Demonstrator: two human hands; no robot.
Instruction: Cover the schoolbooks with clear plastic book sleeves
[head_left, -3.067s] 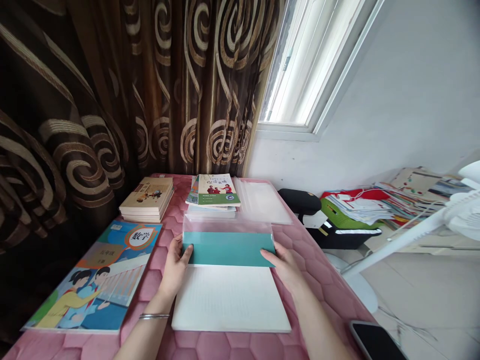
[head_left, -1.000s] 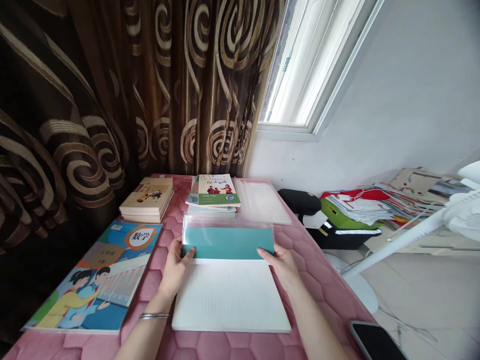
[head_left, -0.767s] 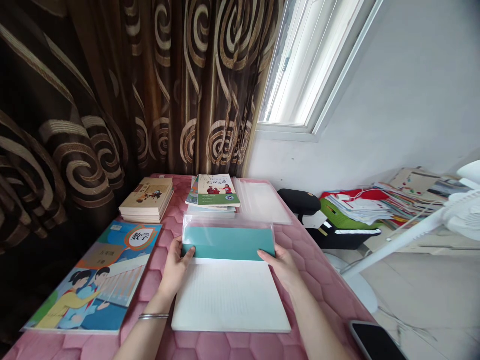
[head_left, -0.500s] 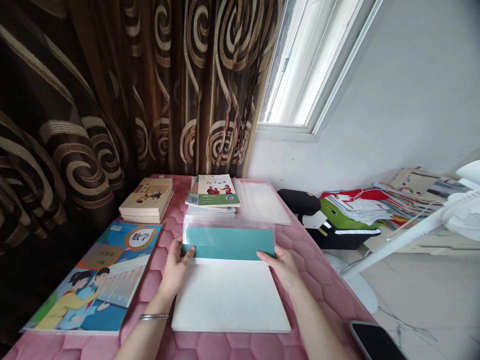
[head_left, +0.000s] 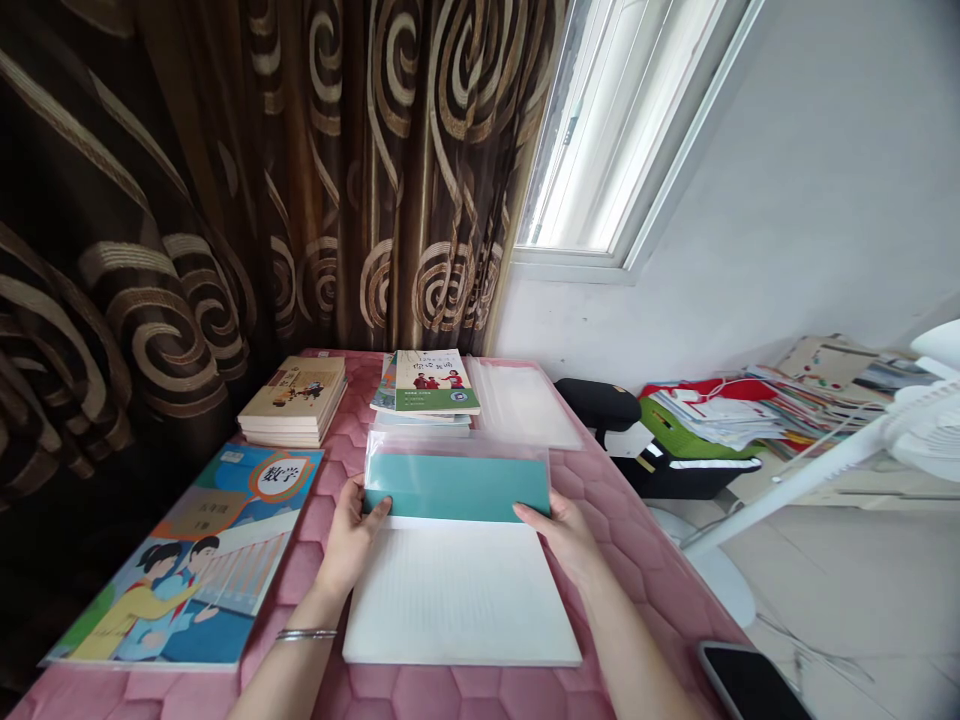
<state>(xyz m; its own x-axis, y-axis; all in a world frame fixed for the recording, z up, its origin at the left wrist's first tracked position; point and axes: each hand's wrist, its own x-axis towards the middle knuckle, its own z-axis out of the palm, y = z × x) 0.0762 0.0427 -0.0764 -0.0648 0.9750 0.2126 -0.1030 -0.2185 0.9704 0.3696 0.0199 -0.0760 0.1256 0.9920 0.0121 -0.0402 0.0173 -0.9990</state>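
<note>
An opened book [head_left: 461, 600] lies in front of me with a white page facing up. Its green cover [head_left: 457, 485] is raised at the far side, inside a clear plastic book sleeve [head_left: 450, 442] that sticks out beyond it. My left hand [head_left: 355, 528] pinches the left edge of the sleeved cover, thumb on top. At the right edge, my right hand [head_left: 564, 530] grips the same cover, thumb on top and fingers mostly hidden beneath. To the left rests a blue mathematics textbook [head_left: 217, 560] in a clear cover.
On the pink quilted surface [head_left: 630, 590] stand a stack of tan books [head_left: 294, 395], a pile topped by a green-and-white book [head_left: 433, 385], and clear plastic sleeves [head_left: 529, 405]. A phone [head_left: 750, 682] lies at the right edge. Beyond it is a white fan [head_left: 795, 480].
</note>
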